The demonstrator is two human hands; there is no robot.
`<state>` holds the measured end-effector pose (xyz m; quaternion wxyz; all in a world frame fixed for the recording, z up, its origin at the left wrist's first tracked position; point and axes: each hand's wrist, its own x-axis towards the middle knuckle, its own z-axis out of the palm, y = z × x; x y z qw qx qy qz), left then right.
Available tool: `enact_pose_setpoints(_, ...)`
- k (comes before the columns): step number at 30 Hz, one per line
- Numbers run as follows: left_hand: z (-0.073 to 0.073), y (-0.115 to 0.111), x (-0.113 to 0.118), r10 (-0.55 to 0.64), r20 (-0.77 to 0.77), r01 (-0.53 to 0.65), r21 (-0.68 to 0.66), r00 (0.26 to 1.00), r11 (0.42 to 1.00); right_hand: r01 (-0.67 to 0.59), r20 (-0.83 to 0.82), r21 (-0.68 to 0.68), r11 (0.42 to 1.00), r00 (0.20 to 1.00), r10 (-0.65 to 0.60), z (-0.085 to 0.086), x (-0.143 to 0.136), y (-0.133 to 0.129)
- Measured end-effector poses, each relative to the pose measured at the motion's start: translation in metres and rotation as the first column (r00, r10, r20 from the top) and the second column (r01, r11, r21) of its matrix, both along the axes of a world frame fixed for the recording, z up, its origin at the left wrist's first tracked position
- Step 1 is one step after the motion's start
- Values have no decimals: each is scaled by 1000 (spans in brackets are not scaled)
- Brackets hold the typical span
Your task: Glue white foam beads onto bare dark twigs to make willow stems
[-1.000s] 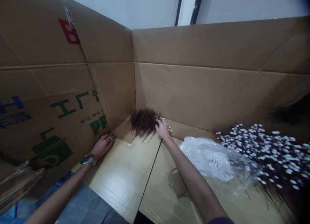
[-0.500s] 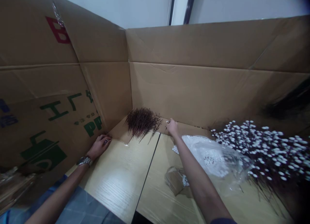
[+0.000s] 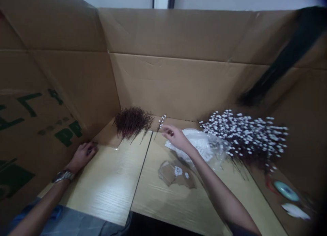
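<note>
My left hand (image 3: 83,156) rests on the wooden table's left edge by the cardboard wall, fingers curled around something dark I cannot make out. Over the table's back part is my right hand (image 3: 175,136), its fingers bent; whether they hold anything is unclear. Just left of it, a sprig with white berries (image 3: 161,121) lies against the cardboard at the back. Further left sits a pile of bare dark-red stems (image 3: 133,122). A clear plastic bag of white pieces (image 3: 204,147) lies to the right of my right hand, beside a large bunch of white-berried stems (image 3: 245,134).
Cardboard walls (image 3: 166,82) surround the table (image 3: 109,181) at the left, back and right. A torn brown wrapper (image 3: 167,173) with white bits lies mid-table. At the right are a teal round object (image 3: 286,190) and a white item (image 3: 295,211).
The view has shifted right. My right hand has drawn back from the cardboard toward the bag, and a white-berried sprig now lies near where it was.
</note>
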<state>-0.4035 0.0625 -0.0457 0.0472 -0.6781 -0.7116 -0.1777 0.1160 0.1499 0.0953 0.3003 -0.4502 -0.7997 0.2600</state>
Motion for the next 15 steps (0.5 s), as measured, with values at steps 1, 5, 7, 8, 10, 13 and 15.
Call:
enact_pose_setpoints(1, 0, 1, -1, -6, 1, 6, -2, 1000, 1000, -28, -9, 0, 1000, 1000, 28, 5, 17, -23)
enact_pose_setpoints(5, 0, 3, 1, -23, 10, 23, 5, 1000, 1000, 41, -65, -100, 994, 997, -48, -5, 98, -112)
enact_pose_setpoints(7, 0, 1, 4, -13, 16, 13, 2, 1000, 1000, 216, -76, -194, 957, 969, -235, -29, 141, -150)
enact_pose_setpoints(8, 1, -1, 5, -5, 18, 5, -4, 1000, 1000, 323, -96, -234, 917, 931, -353, -45, 163, -167)
enact_pose_setpoints(10, 2, -6, 9, 12, 15, -12, -22, 1000, 1000, 502, -153, -323, 802, 809, -568, -80, 203, -199)
enact_pose_setpoints(13, 7, -16, 14, 47, -18, -48, -49, 999, 998, 635, -217, -437, 637, 613, -759, -131, 248, -240)
enact_pose_setpoints(15, 10, -22, 18, 85, -51, -88, -56, 995, 995, 655, -232, -468, 593, 556, -798, -157, 264, -258)
